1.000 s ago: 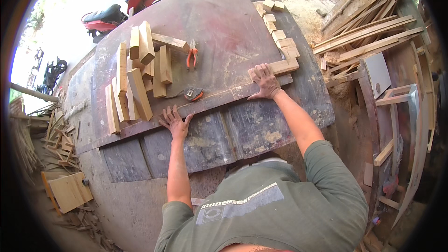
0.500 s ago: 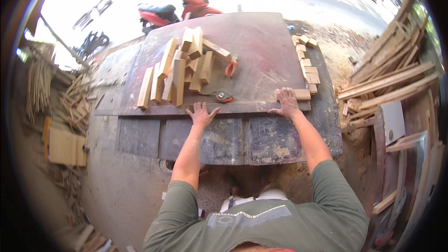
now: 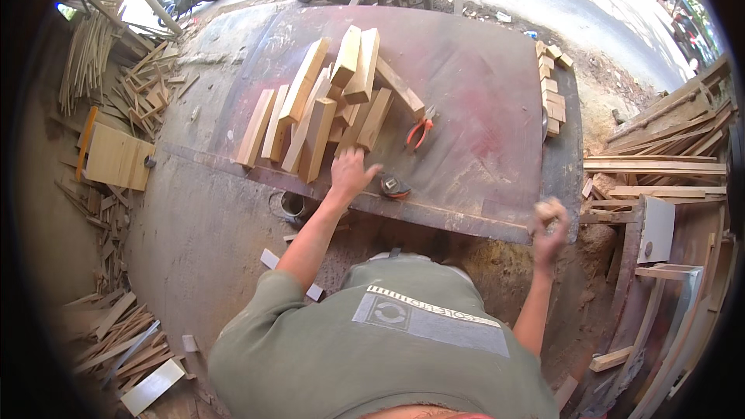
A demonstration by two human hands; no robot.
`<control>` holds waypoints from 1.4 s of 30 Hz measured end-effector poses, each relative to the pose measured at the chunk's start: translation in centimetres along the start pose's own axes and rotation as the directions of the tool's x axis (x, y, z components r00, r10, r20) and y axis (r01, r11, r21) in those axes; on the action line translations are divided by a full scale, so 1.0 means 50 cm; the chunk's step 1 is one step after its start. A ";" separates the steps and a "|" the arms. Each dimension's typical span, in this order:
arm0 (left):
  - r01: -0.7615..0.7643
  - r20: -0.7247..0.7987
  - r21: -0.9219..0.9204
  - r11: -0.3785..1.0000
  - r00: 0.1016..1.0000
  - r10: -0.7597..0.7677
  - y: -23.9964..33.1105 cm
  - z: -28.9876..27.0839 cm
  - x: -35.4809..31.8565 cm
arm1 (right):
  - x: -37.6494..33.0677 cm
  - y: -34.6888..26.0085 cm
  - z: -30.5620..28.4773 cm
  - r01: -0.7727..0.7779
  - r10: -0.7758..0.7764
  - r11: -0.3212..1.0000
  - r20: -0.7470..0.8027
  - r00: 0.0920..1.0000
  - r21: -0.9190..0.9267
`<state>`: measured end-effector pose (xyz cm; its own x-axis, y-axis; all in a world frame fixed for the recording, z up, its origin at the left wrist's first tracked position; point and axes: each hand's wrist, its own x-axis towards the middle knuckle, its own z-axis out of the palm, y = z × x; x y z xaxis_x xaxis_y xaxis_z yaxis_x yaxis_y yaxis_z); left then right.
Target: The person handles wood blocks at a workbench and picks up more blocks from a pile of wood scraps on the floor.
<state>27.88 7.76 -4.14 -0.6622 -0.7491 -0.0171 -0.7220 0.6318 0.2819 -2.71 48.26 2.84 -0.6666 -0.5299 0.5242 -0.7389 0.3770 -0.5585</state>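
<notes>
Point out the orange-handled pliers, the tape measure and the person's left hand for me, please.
Pliers (image 3: 425, 123): head view, where the handles meet.
Tape measure (image 3: 394, 186): head view, middle of its case.
Left hand (image 3: 353, 175): head view, back of the hand.

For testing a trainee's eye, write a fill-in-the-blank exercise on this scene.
The black-and-orange tape measure lies nearer the person's ____ hand.
The row of small pale wooden blocks lies to the ____ of the orange-handled metal pliers.
The person's short-sleeved cloth shirt is ____ in colour.

Missing words: left; right; green.
</notes>
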 end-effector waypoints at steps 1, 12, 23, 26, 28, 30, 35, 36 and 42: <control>-0.002 -0.104 -0.033 0.999 0.995 -0.001 0.006 0.003 0.026 | -0.030 -0.011 -0.046 -0.138 0.141 0.990 -0.094 0.986 0.037; 0.303 0.177 -0.343 0.889 0.950 -0.256 -0.016 0.073 0.153 | -0.829 0.123 -0.345 -0.639 0.979 0.076 -0.066 0.194 -0.765; 0.402 0.600 -0.785 0.470 0.680 0.421 0.177 -0.079 -0.030 | -0.150 -0.204 -0.004 0.007 0.075 0.981 0.406 0.911 -0.196; 0.286 0.588 -0.801 0.527 0.544 0.599 0.266 -0.065 -0.014 | -0.025 -0.235 0.072 0.314 -0.227 0.949 0.613 0.757 -0.037; 0.468 0.613 -0.789 0.398 0.546 0.571 0.271 -0.008 -0.010 | 0.008 -0.207 0.103 0.375 -0.249 0.927 0.703 0.666 -0.027; 0.681 0.635 -0.725 0.099 0.606 0.480 0.296 -0.018 -0.021 | 0.029 -0.173 0.126 0.380 -0.224 0.924 0.735 0.640 -0.049; 0.104 0.103 -0.729 0.676 0.994 -0.041 0.116 0.063 -0.084 | 0.069 0.011 0.127 0.417 -0.077 0.874 0.775 0.627 -0.250; 0.124 0.099 -0.504 0.855 0.991 -0.086 0.068 0.079 -0.106 | 0.068 0.043 0.124 0.400 -0.035 0.877 0.795 0.605 -0.266; 0.083 0.089 0.032 0.996 0.992 -0.086 -0.092 0.179 -0.225 | 0.036 0.128 0.116 0.275 0.039 0.937 0.846 0.532 -0.217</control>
<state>36.87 15.08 -13.81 -0.6130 -0.7799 -0.1268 -0.7807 0.5733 0.2486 -8.06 45.32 -3.54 -0.3006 -0.9096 -0.2868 -0.8967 0.3719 -0.2399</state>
